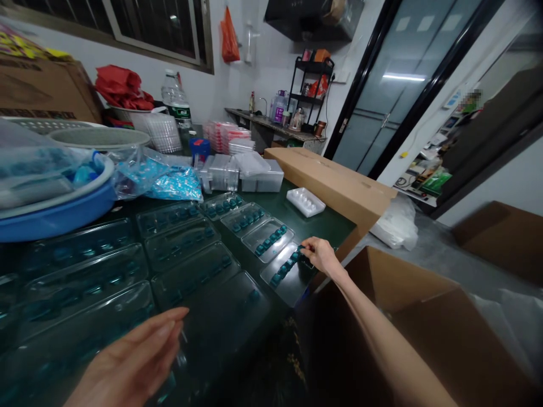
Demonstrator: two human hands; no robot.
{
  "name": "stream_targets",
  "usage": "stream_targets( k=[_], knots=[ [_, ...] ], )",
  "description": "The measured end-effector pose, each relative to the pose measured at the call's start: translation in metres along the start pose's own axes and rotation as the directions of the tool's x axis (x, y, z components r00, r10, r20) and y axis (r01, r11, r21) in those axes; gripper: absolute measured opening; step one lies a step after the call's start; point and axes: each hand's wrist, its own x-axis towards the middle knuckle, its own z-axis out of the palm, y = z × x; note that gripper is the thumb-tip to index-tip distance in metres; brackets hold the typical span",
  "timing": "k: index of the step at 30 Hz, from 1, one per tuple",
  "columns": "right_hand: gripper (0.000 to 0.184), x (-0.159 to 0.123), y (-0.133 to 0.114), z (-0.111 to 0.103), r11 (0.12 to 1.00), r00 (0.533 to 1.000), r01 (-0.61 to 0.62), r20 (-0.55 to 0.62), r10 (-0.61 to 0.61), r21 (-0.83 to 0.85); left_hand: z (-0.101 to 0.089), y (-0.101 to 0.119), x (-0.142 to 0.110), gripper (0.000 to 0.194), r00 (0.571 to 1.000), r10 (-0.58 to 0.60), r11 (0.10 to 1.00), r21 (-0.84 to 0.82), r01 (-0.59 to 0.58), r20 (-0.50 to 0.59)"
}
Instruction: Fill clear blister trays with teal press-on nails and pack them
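We see the two hands well apart above a dark green desk [314,217]. The right hand [320,254] reaches to the far end of a transparent plastic tray [285,271], its fingertips [306,244] curled down onto a row of small teal pieces [285,265]; we cannot tell whether they grip one. The left hand [131,362] is open, with fingers extended, and hangs nearest the lower trays at the front edge of the picture.

The trays lie side by side across the desk in overlapping rows, each carrying a line of teal pieces. Beyond them we note a white tray [305,202] and a long cardboard box [331,181] lying flat. Farther back stand lidded plastic boxes [261,176], a blue-capped jar [199,150] and a bag of blue packets [173,183]. A blue basin [55,209] sits at far left, with a water bottle [175,99] behind it. An open cardboard carton [407,316] occupies the lower right, just beside the right forearm [373,322]. In the background we see a black wire shelf [311,93] and a glass door [382,79].
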Motion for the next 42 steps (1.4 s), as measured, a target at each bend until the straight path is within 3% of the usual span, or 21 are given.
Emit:
stream_targets(
  k=[9,12,18,22,26,28,30,32,33,37,39,42],
  knots=[
    [0.012,0.011,0.003,0.010,0.990,0.996,-0.050,0.063,0.059,-0.134,-0.006,0.015,-0.010,0.048,0.997,-0.027,0.998,-0.049,0.030,0.066],
    [0.012,0.010,0.003,0.015,0.987,0.996,-0.045,0.068,0.056,-0.153,-0.007,0.019,-0.016,0.043,0.998,0.027,0.999,-0.033,-0.025,0.051],
    [0.011,0.005,-0.003,0.014,0.984,0.999,-0.031,0.037,0.038,-0.174,-0.019,0.016,-0.018,0.032,0.973,0.165,0.985,0.022,-0.171,0.164],
    [0.015,-0.001,-0.008,-0.002,0.987,1.000,-0.030,-0.006,0.030,-0.156,-0.046,0.026,-0.024,0.031,0.948,0.309,0.950,0.013,-0.311,0.072],
    [0.022,-0.040,-0.051,-0.012,0.992,0.996,-0.001,-0.087,-0.010,-0.126,-0.078,0.031,-0.034,0.028,0.903,0.427,0.904,0.065,-0.423,-0.049],
    [0.021,-0.072,-0.088,-0.009,0.985,0.986,0.164,-0.003,-0.164,-0.051,-0.085,0.026,-0.040,0.027,0.884,0.459,0.884,0.144,-0.445,-0.087],
    [0.021,-0.102,-0.127,-0.002,0.939,0.927,0.341,0.154,-0.342,0.037,-0.083,0.015,-0.049,0.027,0.866,0.488,0.847,0.301,-0.439,-0.108],
    [0.022,-0.120,-0.158,0.007,0.909,0.882,0.417,0.231,-0.412,0.027,-0.073,0.000,-0.059,0.025,0.841,0.541,0.742,0.486,-0.462,-0.027],
    [0.022,-0.124,-0.169,0.011,0.901,0.868,0.434,0.269,-0.417,-0.005,-0.066,-0.008,-0.064,0.021,0.819,0.569,0.659,0.554,-0.509,0.076],
    [0.027,-0.119,-0.192,0.014,0.872,0.826,0.460,0.441,-0.351,-0.168,-0.043,-0.033,-0.072,0.019,0.626,0.544,0.298,0.569,-0.767,0.559],
    [0.031,-0.114,-0.197,0.012,0.849,0.795,0.482,0.515,-0.321,-0.215,-0.037,-0.039,-0.070,0.024,0.569,0.487,0.190,0.556,-0.810,0.663],
    [0.034,-0.111,-0.206,0.011,0.829,0.770,0.499,0.567,-0.291,-0.252,-0.034,-0.041,-0.068,0.028,0.547,0.427,0.093,0.567,-0.819,0.720]
  ],
)
